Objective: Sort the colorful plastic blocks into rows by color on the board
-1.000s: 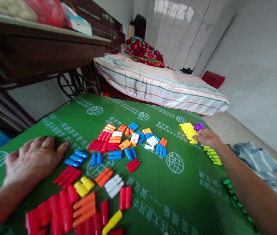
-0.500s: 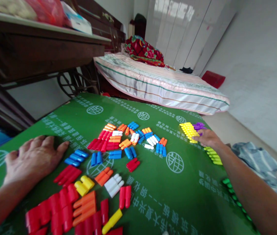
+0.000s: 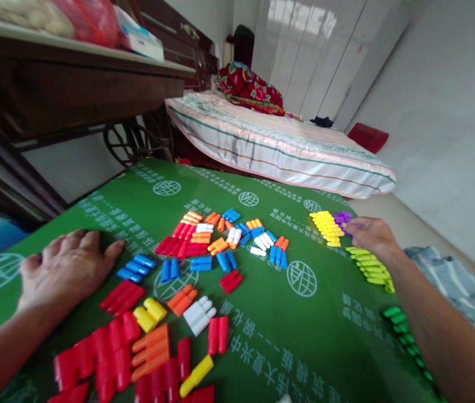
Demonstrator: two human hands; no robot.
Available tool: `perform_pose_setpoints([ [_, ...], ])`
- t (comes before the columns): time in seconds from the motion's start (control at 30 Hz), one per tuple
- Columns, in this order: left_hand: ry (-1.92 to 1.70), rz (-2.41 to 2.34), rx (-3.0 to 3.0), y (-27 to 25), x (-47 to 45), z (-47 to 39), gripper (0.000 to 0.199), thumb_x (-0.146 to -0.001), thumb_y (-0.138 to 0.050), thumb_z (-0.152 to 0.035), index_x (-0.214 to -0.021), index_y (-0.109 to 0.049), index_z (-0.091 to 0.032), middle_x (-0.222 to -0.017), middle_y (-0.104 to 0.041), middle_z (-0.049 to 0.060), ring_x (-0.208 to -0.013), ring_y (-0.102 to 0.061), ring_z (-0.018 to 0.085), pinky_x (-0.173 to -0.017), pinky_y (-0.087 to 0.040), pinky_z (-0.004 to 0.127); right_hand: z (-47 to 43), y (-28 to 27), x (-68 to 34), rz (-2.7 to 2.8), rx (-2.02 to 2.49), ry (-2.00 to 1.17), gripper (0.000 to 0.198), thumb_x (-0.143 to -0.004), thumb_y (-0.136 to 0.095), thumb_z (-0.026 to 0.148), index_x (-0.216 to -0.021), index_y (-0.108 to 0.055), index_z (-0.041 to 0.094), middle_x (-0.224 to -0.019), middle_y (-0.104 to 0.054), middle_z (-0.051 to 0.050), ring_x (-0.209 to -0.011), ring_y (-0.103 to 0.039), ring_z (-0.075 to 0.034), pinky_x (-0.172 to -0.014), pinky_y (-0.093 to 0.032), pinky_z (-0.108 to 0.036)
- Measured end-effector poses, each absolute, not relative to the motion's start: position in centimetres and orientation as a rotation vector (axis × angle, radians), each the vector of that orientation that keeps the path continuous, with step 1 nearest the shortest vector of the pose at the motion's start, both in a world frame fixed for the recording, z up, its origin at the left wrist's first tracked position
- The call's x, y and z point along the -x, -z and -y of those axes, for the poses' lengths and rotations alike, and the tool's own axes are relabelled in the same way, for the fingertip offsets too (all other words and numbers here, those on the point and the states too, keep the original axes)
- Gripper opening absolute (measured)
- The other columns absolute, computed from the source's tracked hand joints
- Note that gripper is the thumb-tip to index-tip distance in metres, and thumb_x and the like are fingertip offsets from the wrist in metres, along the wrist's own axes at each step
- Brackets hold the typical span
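Note:
My left hand (image 3: 67,271) lies flat on the green board (image 3: 254,330), fingers spread and holding nothing, left of some blue bullet-shaped plastic pieces (image 3: 135,268). At the far right, my right hand (image 3: 372,238) is closed in a pinch at the edge of the purple bullet-shaped pieces (image 3: 341,218). A purple piece seems to be at its fingertips, partly hidden by them. Yellow pieces (image 3: 326,228) lie in a neat block just left of the purple ones. Lime-green pieces (image 3: 371,267) form a row under the right wrist, and dark green ones (image 3: 405,333) lie nearer, partly behind the forearm.
Mixed red, orange, blue and white pieces (image 3: 199,238) lie mid-board. Larger-looking red pieces (image 3: 107,350) are grouped near the front left. Beyond the board is a bed (image 3: 288,151); a dark wooden table (image 3: 78,84) stands at left, and a striped cloth (image 3: 447,280) lies right.
My right hand has shifted slightly right, away from the yellow pieces, uncovering more of the purple and lime-green ones. My left hand stays flat. The view has moved a little.

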State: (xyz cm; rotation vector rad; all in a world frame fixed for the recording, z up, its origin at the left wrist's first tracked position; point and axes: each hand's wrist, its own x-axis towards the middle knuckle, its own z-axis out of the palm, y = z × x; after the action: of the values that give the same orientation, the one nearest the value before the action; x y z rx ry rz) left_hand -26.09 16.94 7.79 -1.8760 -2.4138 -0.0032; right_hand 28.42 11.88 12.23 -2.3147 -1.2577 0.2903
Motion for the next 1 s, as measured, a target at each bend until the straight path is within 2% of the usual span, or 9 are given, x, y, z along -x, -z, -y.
perform_pose_setpoints([
  [0.1, 0.011, 2.392, 1.875, -7.4, 26.4, -17.0, 0.073, -0.082, -0.005, -0.063, -0.115, -0.049, -0.016, -0.135, -0.044, 0.017, -0.127, -0.036, 0.036, -0.098, -0.034, 0.055, -11.2, -11.4, -25.8, 1.364, 2.239, -0.356, 0.031, -0.076, -0.058, 0.044, -0.088, -0.070, 0.019, -0.045, -0.058, 0.001, -0.047, -0.058, -0.019, -0.053, -0.044, -0.031],
  [0.23, 0.039, 2.376, 1.868, -7.0, 26.5, -17.1, 0.072, -0.083, -0.005, -0.063, -0.115, -0.050, -0.017, -0.135, -0.044, 0.017, -0.127, -0.036, 0.036, -0.098, -0.034, 0.056, -9.8, -9.5, -21.4, 1.636, 2.113, -0.489, 0.032, -0.076, -0.056, 0.047, -0.086, -0.070, 0.021, -0.057, -0.063, 0.001, -0.049, -0.057, -0.015, -0.053, -0.040, -0.027],
  [0.4, 0.074, 2.371, 1.873, -7.1, 26.2, -17.0, 0.067, -0.085, -0.011, -0.060, -0.114, -0.052, -0.015, -0.133, -0.046, 0.018, -0.127, -0.037, 0.036, -0.098, -0.034, 0.055, -7.8, -8.7, -15.4, 1.963, 2.024, -0.594, 0.029, -0.080, -0.051, 0.043, -0.086, -0.071, 0.023, -0.050, -0.053, 0.004, -0.045, -0.045, -0.012, -0.048, -0.029, -0.024],
  [0.5, 0.142, 2.361, 1.901, -7.4, 25.9, -16.5, 0.064, -0.086, -0.017, -0.057, -0.115, -0.052, -0.013, -0.135, -0.046, 0.020, -0.129, -0.035, 0.037, -0.098, -0.033, 0.057, -6.9, -9.4, -12.6, 2.109, 1.946, -0.617, 0.027, -0.081, -0.052, 0.041, -0.089, -0.070, 0.022, -0.052, -0.053, 0.004, -0.047, -0.043, -0.011, -0.048, -0.025, -0.024],
  [0.83, 0.180, 2.333, 1.911, -7.0, 25.7, -15.6, 0.064, -0.088, -0.020, -0.055, -0.121, -0.053, -0.013, -0.137, -0.047, 0.020, -0.131, -0.035, 0.036, -0.099, -0.032, 0.055, -6.0, -11.1, -6.5, 2.367, 1.710, -0.653, 0.020, -0.085, -0.053, 0.033, -0.093, -0.069, 0.024, -0.057, -0.060, 0.003, -0.050, -0.048, -0.012, -0.051, -0.027, -0.024],
  [1.0, 0.203, 2.331, 1.891, -6.6, 25.8, -15.7, 0.064, -0.087, -0.021, -0.055, -0.123, -0.053, -0.013, -0.137, -0.048, 0.020, -0.130, -0.036, 0.035, -0.099, -0.032, 0.055, -6.0, -11.5, -2.0, 2.565, 1.453, -0.434, 0.014, -0.087, -0.051, 0.024, -0.080, -0.063, 0.020, -0.076, -0.066, -0.002, -0.074, -0.058, -0.016, -0.064, -0.036, -0.026],
])
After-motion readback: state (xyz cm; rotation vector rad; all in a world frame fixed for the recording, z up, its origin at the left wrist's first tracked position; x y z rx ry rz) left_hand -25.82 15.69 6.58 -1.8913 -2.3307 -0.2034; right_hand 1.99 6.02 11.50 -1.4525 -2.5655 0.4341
